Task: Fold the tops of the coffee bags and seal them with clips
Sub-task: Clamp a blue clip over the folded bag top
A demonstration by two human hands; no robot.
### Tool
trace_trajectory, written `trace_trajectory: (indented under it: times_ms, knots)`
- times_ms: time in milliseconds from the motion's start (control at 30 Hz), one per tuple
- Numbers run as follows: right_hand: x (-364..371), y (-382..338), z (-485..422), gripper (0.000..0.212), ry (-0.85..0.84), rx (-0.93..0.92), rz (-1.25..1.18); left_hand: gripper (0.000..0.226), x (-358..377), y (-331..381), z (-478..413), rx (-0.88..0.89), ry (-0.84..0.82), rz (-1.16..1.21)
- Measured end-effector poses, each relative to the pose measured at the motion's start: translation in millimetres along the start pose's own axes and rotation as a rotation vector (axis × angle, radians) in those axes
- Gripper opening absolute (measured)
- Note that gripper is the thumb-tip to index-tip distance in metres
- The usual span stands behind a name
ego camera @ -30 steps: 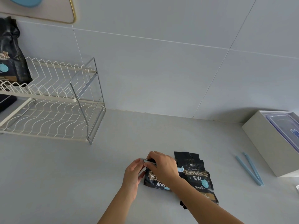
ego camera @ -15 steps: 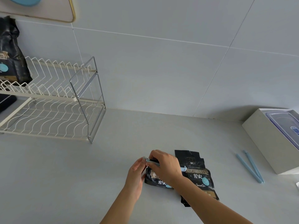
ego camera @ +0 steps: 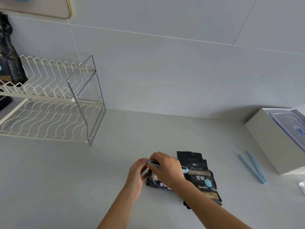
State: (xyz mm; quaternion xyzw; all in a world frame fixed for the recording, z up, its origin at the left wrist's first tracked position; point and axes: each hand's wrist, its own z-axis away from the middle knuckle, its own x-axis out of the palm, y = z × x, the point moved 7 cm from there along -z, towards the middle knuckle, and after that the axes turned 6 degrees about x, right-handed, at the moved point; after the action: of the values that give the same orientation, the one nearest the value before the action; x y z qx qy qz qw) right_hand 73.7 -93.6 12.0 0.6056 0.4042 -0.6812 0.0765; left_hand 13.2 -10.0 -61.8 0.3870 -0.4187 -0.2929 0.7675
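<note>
Black coffee bags lie on the grey counter in a small pile. The front bag (ego camera: 155, 180) has its top folded, and a light blue clip (ego camera: 185, 170) runs across that fold. My right hand (ego camera: 166, 170) lies over the clip and grips it from above. At the clip's left end my left hand (ego camera: 137, 171) pinches clip and fold. A second bag (ego camera: 205, 182) lies just to the right, partly under the first, and a third bag's top (ego camera: 189, 156) sticks out behind. An open blue clip (ego camera: 252, 167) rests further right.
A white wire dish rack (ego camera: 49, 113) stands at the back left with another black coffee bag (ego camera: 9, 60) on its upper tier. A white box (ego camera: 270, 139) holding a clear plastic container (ego camera: 290, 124) sits at the right edge. A tiled wall runs behind.
Both hands stay on the clip at the front bag's fold, with only small finger shifts. The clip's right end shows more clearly past my right hand.
</note>
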Motion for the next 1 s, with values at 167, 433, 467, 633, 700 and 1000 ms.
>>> trace_trajectory:
  times_ms: [167,433,467,633,700,1000]
  knots:
    - [-9.3,4.8,2.8,0.010,0.020,0.035,-0.153,0.034,1.5,0.9,-0.7,0.034,0.019,-0.140]
    - [-19.6,0.8,-5.2,0.008,-0.023,-0.016,-0.070,0.034,-5.9,3.1,-1.7,0.068,0.083,-0.265]
    - [-19.9,-1.2,-6.1,0.008,-0.026,-0.028,-0.045,0.031,-6.1,3.8,-2.1,0.074,0.089,-0.283]
    - [-13.7,-3.0,-12.9,0.013,-0.021,0.030,0.043,0.038,-2.8,6.2,-5.5,0.142,0.068,-0.387]
    - [-7.3,-5.1,-13.0,0.016,-0.030,0.013,0.120,0.045,0.6,4.9,-5.7,0.162,0.044,-0.428]
    - [-14.8,-7.0,-8.4,0.016,-0.049,-0.009,0.115,0.034,1.4,0.4,-9.0,0.157,0.053,-0.418]
